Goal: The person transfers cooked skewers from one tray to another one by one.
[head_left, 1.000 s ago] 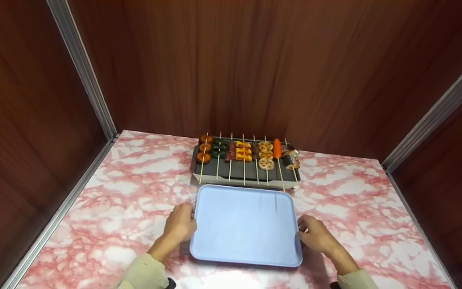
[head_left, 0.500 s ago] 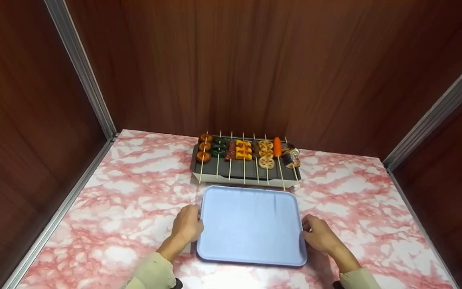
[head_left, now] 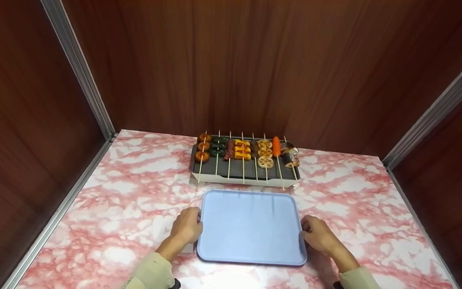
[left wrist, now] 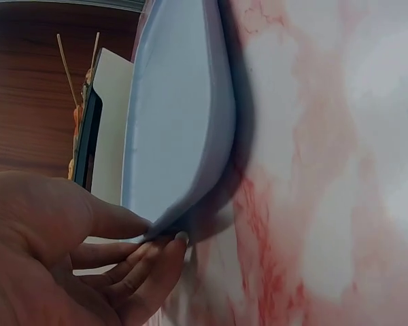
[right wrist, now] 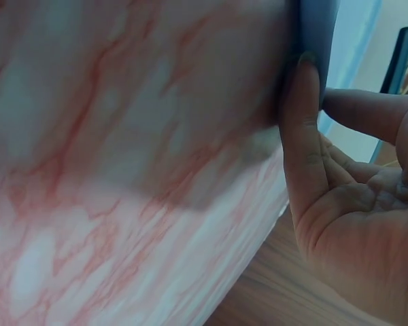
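Note:
A pale blue rectangular tray [head_left: 251,228] with a raised rim is between my hands, in front of a grill. My left hand [head_left: 187,225] holds its left edge. In the left wrist view, the thumb [left wrist: 119,221] is on the rim and the fingers are bent below it. At the opposite edge my right hand [head_left: 318,233] pinches the rim. The right wrist view shows one finger [right wrist: 302,115] against the outer side and the thumb over the edge. Nothing lies in the tray. A shadow shows under its rim in the left wrist view.
Behind the tray stands a dark-topped grill [head_left: 235,170] with several skewers, including lotus root slices [head_left: 266,162] and an orange piece [head_left: 276,146]. Their sticks overhang its front edge. A pink marbled table [head_left: 134,184] is bounded by brown wood-grain panels [head_left: 235,72].
Both hands have shifted the tray slightly to the right. Its far edge has since dropped a little toward me, so the gap to the grill looks wider. The skewers have stayed in place.

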The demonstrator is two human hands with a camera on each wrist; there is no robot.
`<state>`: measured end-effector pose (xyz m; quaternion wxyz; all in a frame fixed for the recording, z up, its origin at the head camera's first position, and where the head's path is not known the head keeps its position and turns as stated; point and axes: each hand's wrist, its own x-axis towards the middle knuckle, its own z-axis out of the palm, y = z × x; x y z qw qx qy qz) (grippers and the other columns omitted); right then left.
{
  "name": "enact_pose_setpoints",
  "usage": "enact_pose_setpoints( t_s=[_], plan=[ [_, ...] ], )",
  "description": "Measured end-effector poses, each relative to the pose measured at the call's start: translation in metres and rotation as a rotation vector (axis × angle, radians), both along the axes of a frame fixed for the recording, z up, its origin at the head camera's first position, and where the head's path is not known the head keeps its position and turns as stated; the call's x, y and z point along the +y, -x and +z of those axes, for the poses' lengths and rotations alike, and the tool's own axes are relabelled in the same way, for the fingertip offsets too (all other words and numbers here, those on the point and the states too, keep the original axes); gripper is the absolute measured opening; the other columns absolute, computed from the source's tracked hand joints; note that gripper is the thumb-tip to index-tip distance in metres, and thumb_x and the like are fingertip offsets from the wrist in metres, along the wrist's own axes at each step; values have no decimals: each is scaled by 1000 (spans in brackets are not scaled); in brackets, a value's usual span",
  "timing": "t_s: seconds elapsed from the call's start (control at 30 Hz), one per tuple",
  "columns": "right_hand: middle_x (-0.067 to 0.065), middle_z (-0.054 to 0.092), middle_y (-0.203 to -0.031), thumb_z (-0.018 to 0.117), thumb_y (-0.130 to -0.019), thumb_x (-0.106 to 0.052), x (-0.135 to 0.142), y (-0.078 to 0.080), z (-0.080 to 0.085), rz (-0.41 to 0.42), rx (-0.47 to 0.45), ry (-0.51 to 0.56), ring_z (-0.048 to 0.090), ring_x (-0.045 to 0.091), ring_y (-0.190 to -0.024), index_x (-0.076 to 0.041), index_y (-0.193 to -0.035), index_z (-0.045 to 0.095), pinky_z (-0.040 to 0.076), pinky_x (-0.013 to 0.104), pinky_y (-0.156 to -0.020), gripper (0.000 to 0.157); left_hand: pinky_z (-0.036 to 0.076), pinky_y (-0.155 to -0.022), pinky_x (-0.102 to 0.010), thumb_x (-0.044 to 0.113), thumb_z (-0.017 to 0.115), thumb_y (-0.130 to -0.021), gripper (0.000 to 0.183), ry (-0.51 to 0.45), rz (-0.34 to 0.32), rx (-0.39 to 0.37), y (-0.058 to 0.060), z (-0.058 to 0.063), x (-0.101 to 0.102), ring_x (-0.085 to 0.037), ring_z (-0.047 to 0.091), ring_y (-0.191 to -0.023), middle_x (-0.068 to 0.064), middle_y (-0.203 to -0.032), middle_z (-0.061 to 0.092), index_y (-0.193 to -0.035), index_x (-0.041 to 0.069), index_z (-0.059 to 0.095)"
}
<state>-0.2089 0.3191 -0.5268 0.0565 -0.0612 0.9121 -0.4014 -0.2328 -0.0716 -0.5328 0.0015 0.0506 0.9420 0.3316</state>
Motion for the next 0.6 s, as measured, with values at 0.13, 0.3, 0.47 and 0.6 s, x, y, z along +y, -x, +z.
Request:
enact_pose_setpoints(
  t_s=[0.13, 0.3, 0.47, 0.6],
  plan=[
    [9, 61, -76, 62, -83, 11, 1, -1, 1, 14, 2, 0, 57, 19, -64, 5, -93, 57, 52, 31, -51, 13, 50, -61, -44, 1, 65, -89, 3, 67, -74, 99, -3, -5, -4, -27, 59, -71, -8, -86, 57, -90, 2, 63],
    [6, 58, -75, 64, -82, 10, 2, 0, 4, 11, 6, -33, 57, 19, -65, 3, -91, 57, 51, 32, -56, 13, 56, -61, -45, 3, 60, -97, 34, 274, -206, 297, -5, -12, -8, -35, 67, -73, -21, -127, 60, -129, -8, 60],
    [7, 59, -77, 64, -82, 9, 2, 1, 2, 28, 11, -41, 55, 18, -69, 3, -90, 56, 49, 31, -59, 13, 56, -60, -40, -3, 54, -97, 51, 443, -323, 375, -4, -20, -15, -31, 68, -79, -27, -155, 42, -146, -11, 46],
    [7, 58, -77, 64, -81, 10, 1, 2, 1, 23, 10, -23, 54, 18, -69, 3, -90, 55, 48, 31, -60, 14, 59, -69, -42, -1, 50, -100, 51, 438, -366, 367, -1, -25, -19, -35, 69, -89, -28, -159, 35, -149, -13, 41]
  ],
)
